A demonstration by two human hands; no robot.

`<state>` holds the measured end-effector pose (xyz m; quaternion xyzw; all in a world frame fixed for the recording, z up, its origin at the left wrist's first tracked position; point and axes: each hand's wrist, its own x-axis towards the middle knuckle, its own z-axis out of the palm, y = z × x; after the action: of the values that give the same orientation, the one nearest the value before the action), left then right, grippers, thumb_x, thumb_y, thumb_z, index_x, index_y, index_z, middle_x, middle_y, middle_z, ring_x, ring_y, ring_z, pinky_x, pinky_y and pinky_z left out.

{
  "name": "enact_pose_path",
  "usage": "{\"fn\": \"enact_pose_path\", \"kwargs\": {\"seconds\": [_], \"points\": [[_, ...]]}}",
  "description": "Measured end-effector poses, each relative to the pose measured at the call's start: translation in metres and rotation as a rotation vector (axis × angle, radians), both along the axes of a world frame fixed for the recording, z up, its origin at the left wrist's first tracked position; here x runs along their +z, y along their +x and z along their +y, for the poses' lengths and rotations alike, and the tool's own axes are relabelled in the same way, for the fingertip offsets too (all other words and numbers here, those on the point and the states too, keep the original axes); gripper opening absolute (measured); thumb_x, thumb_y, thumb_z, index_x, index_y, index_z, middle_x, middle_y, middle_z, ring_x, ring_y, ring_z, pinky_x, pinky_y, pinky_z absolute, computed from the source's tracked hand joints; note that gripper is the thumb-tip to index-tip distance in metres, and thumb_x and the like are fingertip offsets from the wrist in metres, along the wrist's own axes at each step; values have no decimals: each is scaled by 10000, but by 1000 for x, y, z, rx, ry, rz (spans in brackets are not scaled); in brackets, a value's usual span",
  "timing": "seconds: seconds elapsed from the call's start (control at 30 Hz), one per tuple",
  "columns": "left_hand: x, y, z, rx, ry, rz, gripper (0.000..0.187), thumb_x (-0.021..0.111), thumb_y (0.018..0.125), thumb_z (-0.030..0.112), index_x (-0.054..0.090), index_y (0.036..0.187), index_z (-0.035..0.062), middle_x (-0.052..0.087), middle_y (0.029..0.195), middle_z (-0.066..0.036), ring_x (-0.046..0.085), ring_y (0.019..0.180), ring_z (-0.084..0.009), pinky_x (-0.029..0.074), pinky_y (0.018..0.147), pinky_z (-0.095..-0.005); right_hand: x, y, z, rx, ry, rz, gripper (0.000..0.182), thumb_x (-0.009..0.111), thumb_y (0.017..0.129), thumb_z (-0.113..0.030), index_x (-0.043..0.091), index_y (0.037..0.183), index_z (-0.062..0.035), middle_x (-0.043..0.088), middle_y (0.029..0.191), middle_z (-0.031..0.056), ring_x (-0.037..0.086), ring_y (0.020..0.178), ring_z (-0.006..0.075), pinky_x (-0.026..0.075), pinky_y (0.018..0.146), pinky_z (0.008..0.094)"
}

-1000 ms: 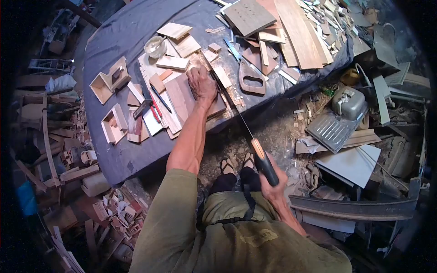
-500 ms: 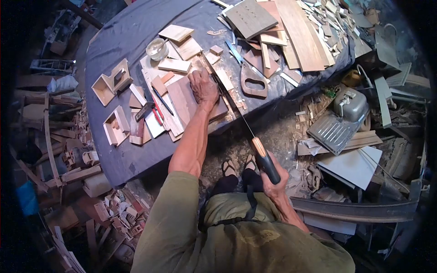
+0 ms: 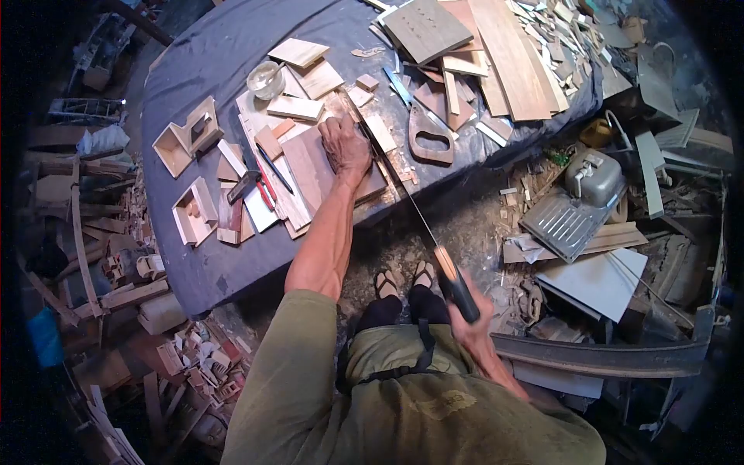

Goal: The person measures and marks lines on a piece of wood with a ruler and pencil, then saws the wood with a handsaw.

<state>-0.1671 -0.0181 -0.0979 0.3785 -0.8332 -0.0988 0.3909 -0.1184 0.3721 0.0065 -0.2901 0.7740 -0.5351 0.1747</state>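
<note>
My right hand [image 3: 474, 314] grips the black and orange handle of a handsaw [image 3: 419, 215]. The long thin blade slants up and left across the table edge, its far part lying along the side of a brown wooden board [image 3: 306, 167]. With fingers curled, my left hand [image 3: 346, 147] bears down on that board beside the blade, and its fingertips are partly hidden. Small wood strips [image 3: 380, 132] lie just right of the blade. Left of the board are a pencil-like dark stick [image 3: 277, 169], a red-handled tool [image 3: 266, 191] and a hammer [image 3: 245, 187].
On the cloth-covered table [image 3: 178, 271] are small open wooden boxes [image 3: 194, 211], a glass jar [image 3: 266, 80], a second handsaw [image 3: 430, 143] and stacked boards [image 3: 511, 62]. A metal sink [image 3: 577, 201] and scrap wood [image 3: 205, 360] crowd the floor around me.
My right hand has moved slightly down and right, drawing the handsaw back with it. My left hand stays on the board; the whole view has shifted slightly.
</note>
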Motion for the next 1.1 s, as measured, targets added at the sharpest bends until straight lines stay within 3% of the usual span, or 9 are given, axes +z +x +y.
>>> {"fn": "enact_pose_path", "kwargs": {"seconds": [0.13,0.3,0.47,0.57,0.7,0.77,0.9,1.0,1.1], "points": [[-1,2,-1,-26,-10,13,145,545,839,25,646,944,22,555,903,-196,511,928,-378,412,844,-474,7,15,39,-8,68,39,579,627,767,29,611,1342,-36,690,907,121,596,747,107,505,710,271],[6,3,2,-13,48,-45,137,556,773,1,618,895,-4,549,955,-201,510,998,-393,440,871,-477,-6,-12,-32,3,-33,-92,602,622,795,21,572,1390,-50,615,798,71,549,683,111,479,638,274],[7,0,3,11,24,6,127,554,774,-2,613,886,-4,547,943,-201,510,987,-393,440,870,-473,-8,2,18,35,2,63,615,616,779,26,580,1387,-55,710,901,134,638,762,118,505,708,263],[-1,3,-1,-11,0,-28,192,582,812,7,655,988,34,550,926,-192,514,956,-383,427,848,-474,9,17,50,11,118,-82,530,626,814,53,599,1341,6,711,1026,135,638,963,127,506,857,280],[5,1,0,-14,24,-8,113,561,768,-10,608,870,-5,539,939,-196,510,977,-388,439,868,-466,-7,-6,-22,-20,-40,27,590,605,766,16,594,1355,-25,685,898,132,613,762,109,491,701,259],[6,4,0,-19,28,-18,105,560,770,-7,608,864,-5,539,940,-194,511,977,-386,439,867,-467,1,-17,-40,17,75,-232,581,613,770,32,592,1349,-16,658,887,125,603,764,120,489,708,261],[10,1,4,4,31,3,113,549,783,-1,614,875,-4,540,928,-189,511,976,-380,438,863,-470,-15,3,26,7,53,90,598,618,742,33,606,1337,-24,692,924,155,656,813,148,513,763,281],[8,4,2,-30,37,-12,131,551,780,-1,623,890,-1,540,926,-187,512,972,-378,439,860,-469,-5,12,45,-22,16,27,595,632,753,33,610,1343,-38,702,933,169,669,838,151,519,786,295],[1,0,-1,-19,19,-4,131,549,775,-6,628,879,2,540,925,-187,511,971,-375,439,857,-468,2,-7,-6,-1,33,13,602,639,762,37,602,1358,-38,695,911,161,662,820,150,519,762,293]]}}
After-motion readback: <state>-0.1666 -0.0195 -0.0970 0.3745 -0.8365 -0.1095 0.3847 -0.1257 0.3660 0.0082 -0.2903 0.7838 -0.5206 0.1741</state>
